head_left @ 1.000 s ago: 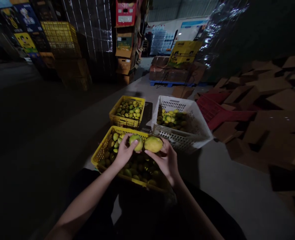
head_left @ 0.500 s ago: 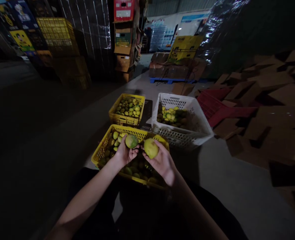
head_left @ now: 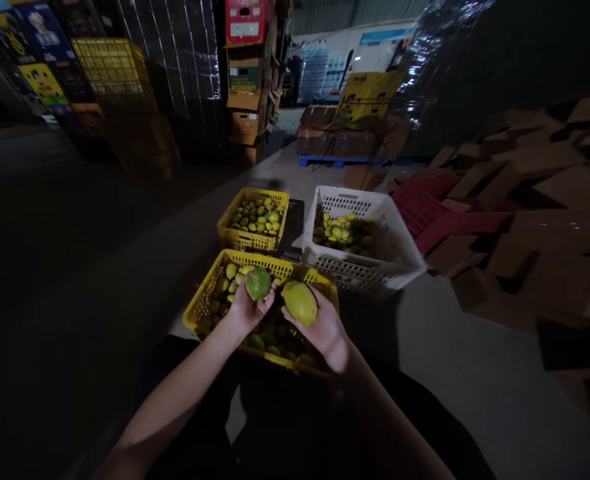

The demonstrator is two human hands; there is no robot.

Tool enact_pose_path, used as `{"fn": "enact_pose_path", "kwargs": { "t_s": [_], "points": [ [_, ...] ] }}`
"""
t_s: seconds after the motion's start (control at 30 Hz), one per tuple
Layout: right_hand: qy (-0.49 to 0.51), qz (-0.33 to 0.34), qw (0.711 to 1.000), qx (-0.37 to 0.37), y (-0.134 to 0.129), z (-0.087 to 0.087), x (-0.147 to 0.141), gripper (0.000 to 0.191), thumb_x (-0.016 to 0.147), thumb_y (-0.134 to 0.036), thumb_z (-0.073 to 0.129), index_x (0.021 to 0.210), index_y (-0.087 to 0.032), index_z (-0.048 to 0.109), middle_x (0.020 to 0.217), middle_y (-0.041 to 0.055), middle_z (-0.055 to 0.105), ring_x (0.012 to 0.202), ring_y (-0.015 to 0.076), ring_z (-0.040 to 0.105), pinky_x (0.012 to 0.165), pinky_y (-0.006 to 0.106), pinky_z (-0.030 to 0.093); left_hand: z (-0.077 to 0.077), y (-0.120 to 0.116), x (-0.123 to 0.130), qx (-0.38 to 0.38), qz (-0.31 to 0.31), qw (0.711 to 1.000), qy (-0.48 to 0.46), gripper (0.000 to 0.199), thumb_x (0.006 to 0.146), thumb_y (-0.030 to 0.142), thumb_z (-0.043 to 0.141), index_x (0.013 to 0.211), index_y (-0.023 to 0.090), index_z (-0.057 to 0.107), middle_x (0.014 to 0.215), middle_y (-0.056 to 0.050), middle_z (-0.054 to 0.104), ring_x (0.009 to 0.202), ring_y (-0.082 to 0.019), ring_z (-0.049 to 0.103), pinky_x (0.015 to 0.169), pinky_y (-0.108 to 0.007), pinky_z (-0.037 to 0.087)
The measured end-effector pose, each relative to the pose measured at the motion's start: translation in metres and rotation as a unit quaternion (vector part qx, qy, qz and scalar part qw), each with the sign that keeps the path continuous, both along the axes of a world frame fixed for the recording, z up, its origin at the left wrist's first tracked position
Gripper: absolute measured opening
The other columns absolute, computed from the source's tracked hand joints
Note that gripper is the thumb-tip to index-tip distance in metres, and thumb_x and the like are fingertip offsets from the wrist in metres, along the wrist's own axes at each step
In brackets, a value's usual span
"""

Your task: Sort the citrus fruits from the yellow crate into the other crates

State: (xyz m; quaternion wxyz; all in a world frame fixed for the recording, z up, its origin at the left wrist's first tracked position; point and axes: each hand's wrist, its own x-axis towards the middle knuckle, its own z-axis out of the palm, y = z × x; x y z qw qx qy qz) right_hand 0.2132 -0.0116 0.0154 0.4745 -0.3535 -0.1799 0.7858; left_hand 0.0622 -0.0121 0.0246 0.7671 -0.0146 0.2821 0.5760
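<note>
My left hand [head_left: 247,312] is closed around a green lemon [head_left: 259,283] with a pale brownish scar on its skin. In my right hand [head_left: 329,327] rests a larger yellow-green lemon [head_left: 300,303], with the fingers curled under it. Both hands are held side by side above the near yellow crate [head_left: 201,293], and the two fruits do not touch. More lemons [head_left: 231,271] lie in that crate, many in shadow and some hidden by my hands and forearms.
Behind stands a smaller yellow crate [head_left: 223,230] full of green and yellow lemons. To its right is a white crate [head_left: 397,250], partly filled with lemons. A red crate [head_left: 429,213] and a heap of flattened cardboard [head_left: 545,160] lie at the right. Boxes sit on a blue pallet [head_left: 342,161] farther back.
The left lemon has been turned, so a greener, scarred side shows. The right lemon has been rolled and now lies lengthwise. Both hands stay above the near crate.
</note>
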Motion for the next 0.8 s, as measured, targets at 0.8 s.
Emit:
{"fn": "enact_pose_path", "kwargs": {
  "t_s": [0.8],
  "points": [
    [0.011, -0.011, 1.000, 0.006, 0.000, 0.004, 0.006, 0.028, 0.085, -0.048, 0.055, 0.081, -0.022, 0.066, 0.076, 0.0013, 0.073, 0.055, 0.0128, 0.063, 0.053, 0.024, 0.052, -0.003, 0.001, 0.003, 0.108, 0.001, 0.994, -0.001, 0.022, 0.090, 0.036, 0.055, 0.104, 0.022, 0.064, 0.097, -0.002, 0.069, 0.082, -0.012, 0.066, 0.069, -0.020, 0.055]
  ]
}}
